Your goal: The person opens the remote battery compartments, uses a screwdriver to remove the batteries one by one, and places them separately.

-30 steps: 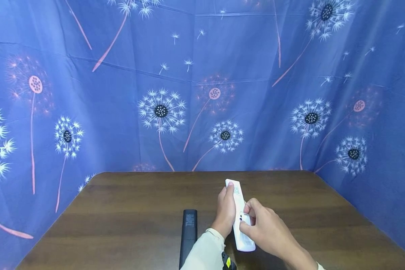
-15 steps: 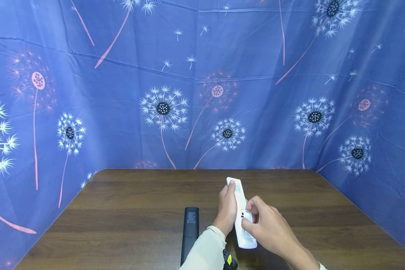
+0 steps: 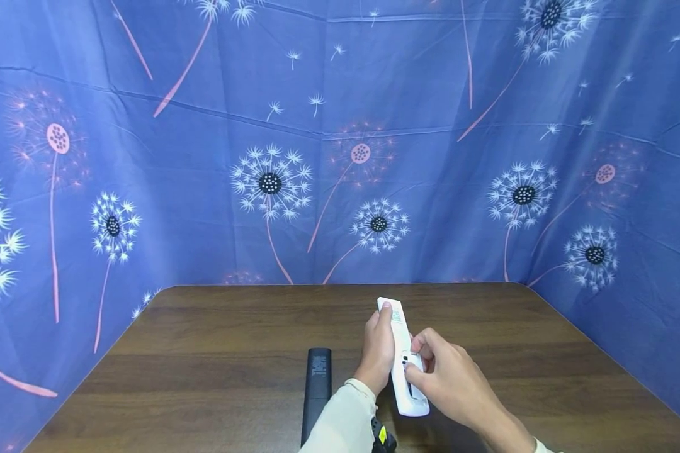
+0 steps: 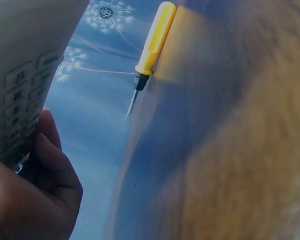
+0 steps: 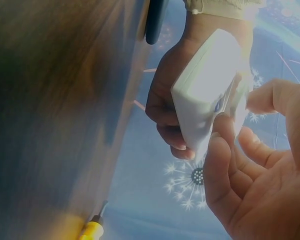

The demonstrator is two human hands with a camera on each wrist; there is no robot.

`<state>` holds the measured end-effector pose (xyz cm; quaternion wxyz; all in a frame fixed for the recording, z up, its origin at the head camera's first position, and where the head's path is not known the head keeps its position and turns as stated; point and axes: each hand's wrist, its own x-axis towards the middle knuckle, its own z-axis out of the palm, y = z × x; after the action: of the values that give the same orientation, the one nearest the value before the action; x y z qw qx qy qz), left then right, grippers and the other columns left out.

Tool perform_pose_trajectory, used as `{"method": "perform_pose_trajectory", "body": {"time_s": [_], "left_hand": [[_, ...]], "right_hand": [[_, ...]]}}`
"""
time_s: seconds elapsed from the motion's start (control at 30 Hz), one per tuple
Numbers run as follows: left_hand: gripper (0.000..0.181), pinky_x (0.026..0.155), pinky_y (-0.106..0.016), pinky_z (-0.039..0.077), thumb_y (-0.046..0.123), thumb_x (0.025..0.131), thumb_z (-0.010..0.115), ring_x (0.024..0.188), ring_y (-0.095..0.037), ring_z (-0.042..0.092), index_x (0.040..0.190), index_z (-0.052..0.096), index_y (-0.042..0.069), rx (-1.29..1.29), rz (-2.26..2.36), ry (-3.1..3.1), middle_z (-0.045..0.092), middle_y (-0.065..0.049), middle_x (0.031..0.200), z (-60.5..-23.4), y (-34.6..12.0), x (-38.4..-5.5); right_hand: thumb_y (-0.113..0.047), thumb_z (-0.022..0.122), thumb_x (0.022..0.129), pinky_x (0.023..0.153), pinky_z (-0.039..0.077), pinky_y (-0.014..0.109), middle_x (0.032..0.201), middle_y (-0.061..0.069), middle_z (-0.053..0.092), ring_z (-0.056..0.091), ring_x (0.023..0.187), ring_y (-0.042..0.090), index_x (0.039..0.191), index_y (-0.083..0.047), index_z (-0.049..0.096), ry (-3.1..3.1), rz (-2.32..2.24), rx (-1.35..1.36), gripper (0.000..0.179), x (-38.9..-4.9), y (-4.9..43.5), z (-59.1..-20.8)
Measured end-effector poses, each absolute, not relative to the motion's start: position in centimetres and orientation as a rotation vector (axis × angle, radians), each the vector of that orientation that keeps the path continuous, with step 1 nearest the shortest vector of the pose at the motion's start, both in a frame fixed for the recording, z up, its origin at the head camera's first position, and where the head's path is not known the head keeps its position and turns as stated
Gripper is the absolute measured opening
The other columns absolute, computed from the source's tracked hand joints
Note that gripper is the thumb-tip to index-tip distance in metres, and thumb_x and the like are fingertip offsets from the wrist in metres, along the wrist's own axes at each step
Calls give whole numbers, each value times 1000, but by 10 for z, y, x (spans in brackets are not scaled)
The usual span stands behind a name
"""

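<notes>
Here, white remote (image 3: 399, 346) lengthwise forward-left in left grip (image 3: 378, 350), cover (image 5: 239, 106) seemingly in right grip (image 3: 454, 382).

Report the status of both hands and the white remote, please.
Left hand gripping white remote. Right hand pinching its back cover, ajar. Nothing visibly in the way.

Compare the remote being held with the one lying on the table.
The held remote is white; the lying remote is black. The held remote sits in the left hand; the lying remote rests on the table. The right hand pinches the held remote's partly open cover; no hand holds the lying remote. Both are long and narrow, with printing facing the head camera.
</notes>
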<state>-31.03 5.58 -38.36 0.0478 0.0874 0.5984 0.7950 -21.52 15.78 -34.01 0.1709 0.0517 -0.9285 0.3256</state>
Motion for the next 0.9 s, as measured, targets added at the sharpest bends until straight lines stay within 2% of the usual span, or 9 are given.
{"method": "perform_pose_trajectory", "body": {"time_s": [0.6,0.9], "left_hand": [[45,59,-27,50,46,107,35,61,-16,61,110,57,7,241,2443,1836,62,-9,72,-385,54,-310],[44,56,-26,46,42,107,35,61,-16,60,110,57,5,229,2472,1788,62,-10,71,-382,59,-309]], "right_hand": [[-3,70,79,59,47,25,72,-12,65,57,64,6,94,-11,62,-2638,1035,169,19,-214,159,-338],[-3,68,82,52,46,25,71,-9,66,57,54,7,99,-9,62,-2609,1051,135,19,-208,175,-337]]}}
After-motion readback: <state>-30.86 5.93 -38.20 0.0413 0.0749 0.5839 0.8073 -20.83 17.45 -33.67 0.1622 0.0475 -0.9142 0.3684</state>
